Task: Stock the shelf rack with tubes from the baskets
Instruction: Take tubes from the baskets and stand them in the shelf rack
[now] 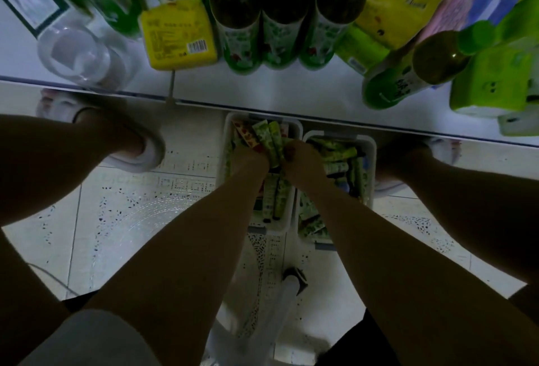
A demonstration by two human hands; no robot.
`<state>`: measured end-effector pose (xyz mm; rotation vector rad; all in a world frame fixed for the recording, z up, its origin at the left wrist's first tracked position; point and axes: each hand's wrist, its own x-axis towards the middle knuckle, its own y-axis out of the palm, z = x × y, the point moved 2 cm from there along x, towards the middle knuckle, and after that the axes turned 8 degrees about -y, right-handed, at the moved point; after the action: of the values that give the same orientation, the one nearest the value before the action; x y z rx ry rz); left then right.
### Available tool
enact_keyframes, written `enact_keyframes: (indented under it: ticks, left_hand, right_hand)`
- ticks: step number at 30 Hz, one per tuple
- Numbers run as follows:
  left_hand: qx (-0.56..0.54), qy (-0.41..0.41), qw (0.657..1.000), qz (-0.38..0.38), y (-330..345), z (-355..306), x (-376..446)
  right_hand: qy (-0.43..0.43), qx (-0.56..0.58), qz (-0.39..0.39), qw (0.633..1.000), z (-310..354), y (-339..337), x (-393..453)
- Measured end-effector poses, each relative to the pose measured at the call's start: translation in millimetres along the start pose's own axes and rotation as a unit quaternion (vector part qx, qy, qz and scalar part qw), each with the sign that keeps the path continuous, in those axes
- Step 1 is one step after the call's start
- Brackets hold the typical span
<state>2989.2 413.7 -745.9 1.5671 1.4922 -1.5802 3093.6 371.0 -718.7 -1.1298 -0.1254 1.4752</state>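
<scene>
Nearest the camera, bottom of frame: two bare forearms run up from the lower left and lower right and meet at centre. Between them, low centre, a white strap or cable (287, 292) hangs over the speckled tile floor (131, 220). Both hands sit down in the left basket (294, 132), a white bin at centre frame partly tucked under the shelf edge. Left hand (248, 158) has fingers curled around a bunch of tubes (262, 135), green and red printed, whose ends fan out toward the upper edge of the bin. Right hand (303, 158) is pressed against the same bunch from the right, fingers curled in; whether it grips the tubes or only steadies them cannot be told in the dim light. More tubes lie loose in the bin below the hands. Just beside it to the right, the right basket (369, 144) holds another heap of green tubes. Feet in pale slippers show at mid left and mid right. Farther off, across the upper frame, the white shelf (291, 94) carries three dark bottles with green caps (281, 15) standing at top centre, a yellow packet (178, 36) left of them, a clear round container (78, 53) upper left, and yellow-green packs plus a tilted bottle (414, 71) upper right.
</scene>
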Motion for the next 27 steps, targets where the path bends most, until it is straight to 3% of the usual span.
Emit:
enact_keyframes:
  ticks: [4,9,15,22,27]
  left_hand:
    - [-0.036,0.001,0.999,0.041,-13,14,-12]
    - [-0.143,-0.011,0.978,0.154,-47,35,-37]
    - [-0.14,0.047,0.966,0.214,-80,28,-74]
    - [-0.151,0.159,0.953,0.21,-104,7,-145]
    - [-0.123,0.265,0.931,0.219,-132,-20,-196]
  right_hand:
    - [0.01,0.003,-0.03,0.999,5,-3,0]
    - [-0.001,0.066,-0.052,0.996,6,-10,-19]
    - [0.027,0.181,-0.091,0.979,15,-37,-57]
    - [0.038,0.386,-0.128,0.913,63,-82,-92]
    - [-0.072,0.458,-0.131,0.876,118,-126,-124]
